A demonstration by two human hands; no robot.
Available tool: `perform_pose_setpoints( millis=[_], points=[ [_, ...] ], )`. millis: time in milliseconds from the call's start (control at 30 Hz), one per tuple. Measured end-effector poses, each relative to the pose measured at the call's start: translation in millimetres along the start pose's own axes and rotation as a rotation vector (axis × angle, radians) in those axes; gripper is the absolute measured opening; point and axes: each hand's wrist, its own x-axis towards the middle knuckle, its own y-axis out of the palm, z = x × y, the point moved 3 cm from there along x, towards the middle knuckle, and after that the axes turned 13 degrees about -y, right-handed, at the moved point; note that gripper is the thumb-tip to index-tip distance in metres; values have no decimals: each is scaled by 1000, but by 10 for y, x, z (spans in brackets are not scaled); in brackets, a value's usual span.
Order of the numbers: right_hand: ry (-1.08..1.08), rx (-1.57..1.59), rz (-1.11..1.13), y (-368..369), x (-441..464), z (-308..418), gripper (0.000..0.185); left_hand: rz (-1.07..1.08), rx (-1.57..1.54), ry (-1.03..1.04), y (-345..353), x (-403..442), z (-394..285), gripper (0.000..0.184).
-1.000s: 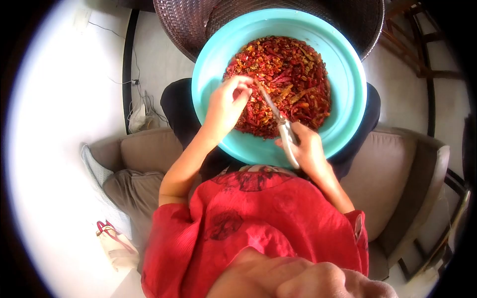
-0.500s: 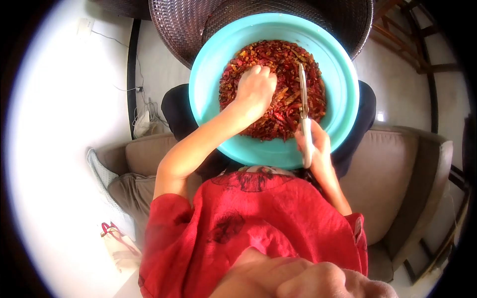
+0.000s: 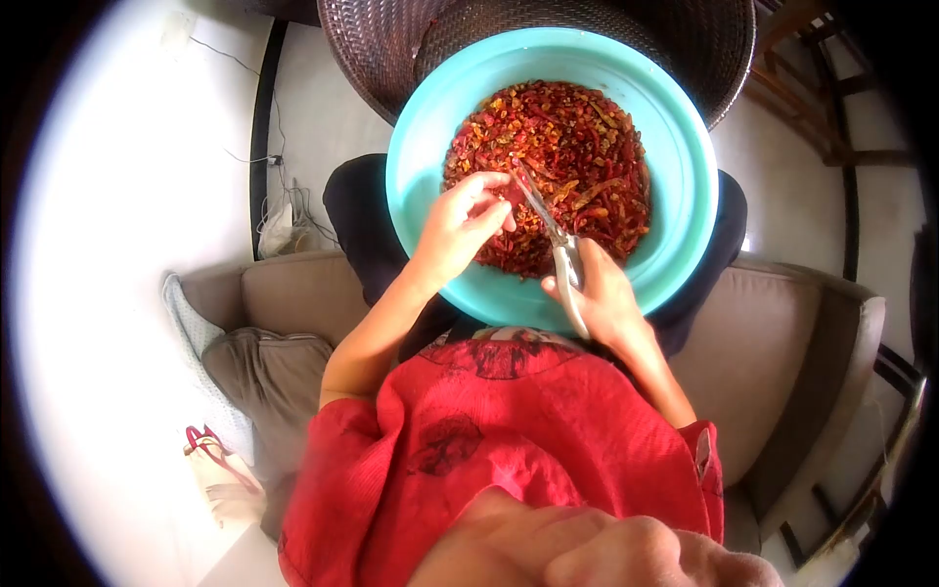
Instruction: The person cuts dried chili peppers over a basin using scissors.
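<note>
A turquoise basin (image 3: 416, 147) rests at my lap, holding a heap of dried red chili peppers (image 3: 587, 137), some whole and some in short pieces. Above the heap's near left part, my left hand (image 3: 462, 223) pinches a dried chili at its fingertips; the chili is small and partly hidden by the fingers. My right hand (image 3: 604, 293) grips the pale handles of a pair of scissors (image 3: 569, 269). The blades point up and left, with their tips right beside the left fingertips. Whether the blades touch the chili is hard to see.
Behind the basin stands a dark woven wicker basket (image 3: 377, 59). I sit on a brown sofa (image 3: 792, 342). Cables (image 3: 282, 171) lie on the floor at left, and a cloth bag (image 3: 225, 474) is at lower left. A wooden frame (image 3: 792, 88) stands at upper right.
My left hand has lifted out of the chili heap and drawn back toward me with a chili. The scissors have swung left, so their tips now meet the left fingertips.
</note>
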Motion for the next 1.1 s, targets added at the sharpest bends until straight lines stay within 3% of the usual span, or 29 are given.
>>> perform_pose_setpoints(
  millis=[167,233,300,367,533,700,833,1100],
  points=[
    [68,10,28,40,65,73,56,17,29,-4,18,3,70,32],
    [82,0,37,68,74,58,56,-29,127,121,2,9,41,30],
    [-58,-99,-79,72,67,39,56,-66,74,134,-17,42,79,24],
    [-48,-99,-66,75,62,44,56,-102,23,148,-52,63,90,19],
    [-7,-78,-27,78,77,119,54,42,-138,16,-38,80,126,12],
    [-42,-80,-93,103,88,70,38,71,-97,-9,-88,95,177,18],
    [0,27,-54,137,76,-35,37,83,-67,-9,-100,106,193,18],
    [16,-78,74,34,86,39,59,54,-116,22,-56,110,211,19]
  ],
)
